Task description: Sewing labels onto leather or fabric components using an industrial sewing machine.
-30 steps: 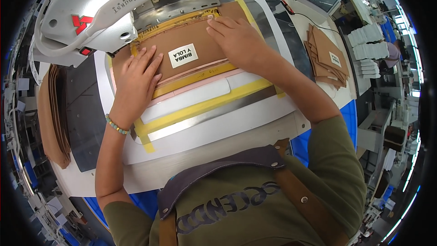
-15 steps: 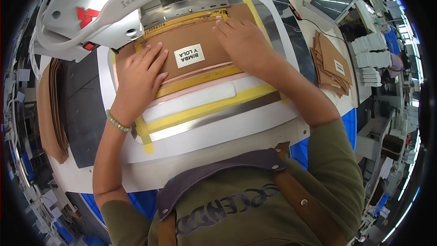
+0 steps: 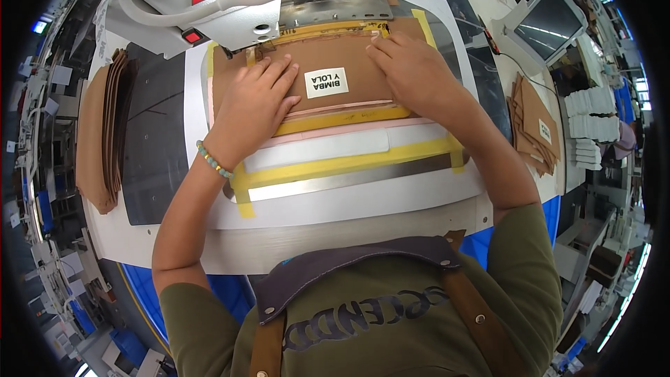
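A flat brown panel (image 3: 314,54) with a white printed label (image 3: 326,83) lies inside a yellow-edged frame (image 3: 342,118) under the sewing machine (image 3: 164,0). My left hand (image 3: 257,105) rests on the panel's left part, fingers stretched out and slightly apart. On its right part lies my right hand (image 3: 415,75), fingertips by the far yellow edge and the other fingers a little bent. Both hands press from above and neither grips anything. The panel's far side partly runs beneath the machine's metal plate (image 3: 335,11).
A stack of brown panels (image 3: 102,136) stands at the left. At the right lie several brown pieces (image 3: 534,126), one with a white label, below a tilted screen (image 3: 546,24). White sheeting (image 3: 363,202) with yellow tape surrounds the frame. White stacks (image 3: 592,115) sit beyond the table.
The whole view has shifted, so the machine and table appear further right. Both hands stay on the panel in nearly the same places; the right fingertips still sit by the far edge.
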### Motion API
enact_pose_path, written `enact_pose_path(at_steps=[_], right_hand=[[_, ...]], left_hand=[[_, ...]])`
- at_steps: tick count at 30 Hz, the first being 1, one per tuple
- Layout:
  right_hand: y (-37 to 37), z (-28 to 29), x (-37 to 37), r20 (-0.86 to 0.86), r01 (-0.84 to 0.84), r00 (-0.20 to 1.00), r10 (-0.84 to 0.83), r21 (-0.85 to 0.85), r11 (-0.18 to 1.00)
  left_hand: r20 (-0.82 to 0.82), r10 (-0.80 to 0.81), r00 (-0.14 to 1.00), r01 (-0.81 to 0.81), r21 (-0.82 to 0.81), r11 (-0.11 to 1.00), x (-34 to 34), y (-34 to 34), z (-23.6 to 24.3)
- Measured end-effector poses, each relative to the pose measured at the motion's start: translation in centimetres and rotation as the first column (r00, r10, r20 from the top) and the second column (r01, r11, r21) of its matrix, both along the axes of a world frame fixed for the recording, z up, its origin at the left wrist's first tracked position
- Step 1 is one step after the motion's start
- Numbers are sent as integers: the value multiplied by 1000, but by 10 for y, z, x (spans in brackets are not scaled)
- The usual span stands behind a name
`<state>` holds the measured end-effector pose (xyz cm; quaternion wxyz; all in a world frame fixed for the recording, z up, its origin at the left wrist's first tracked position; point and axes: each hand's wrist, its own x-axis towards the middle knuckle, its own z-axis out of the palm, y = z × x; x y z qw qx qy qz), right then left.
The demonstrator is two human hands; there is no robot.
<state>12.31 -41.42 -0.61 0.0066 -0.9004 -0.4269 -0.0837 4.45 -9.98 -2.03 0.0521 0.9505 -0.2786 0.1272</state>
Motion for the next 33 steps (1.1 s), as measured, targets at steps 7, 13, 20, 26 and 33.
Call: enact_pose_path(at_steps=[7,13,20,26,33], right_hand=[[12,0,2,9,-33,999,33,5,999],[27,5,5,6,-90,996,89,21,996],[43,4,7,7,-158,987,158,38,987],[60,-2,9,16,-195,981,194,71,978],[78,-5,10,41,-246,969,243,83,966]], left_hand=[[-126,-71,990,55,-125,991,-1,-15,2],[-131,-47,990,36,-86,996,-1,-16,4],[-119,-20,993,10,-77,997,-2,-9,7],[-115,-13,993,1,-103,995,-3,-3,6],[-99,-30,995,16,-135,991,-5,2,6]])
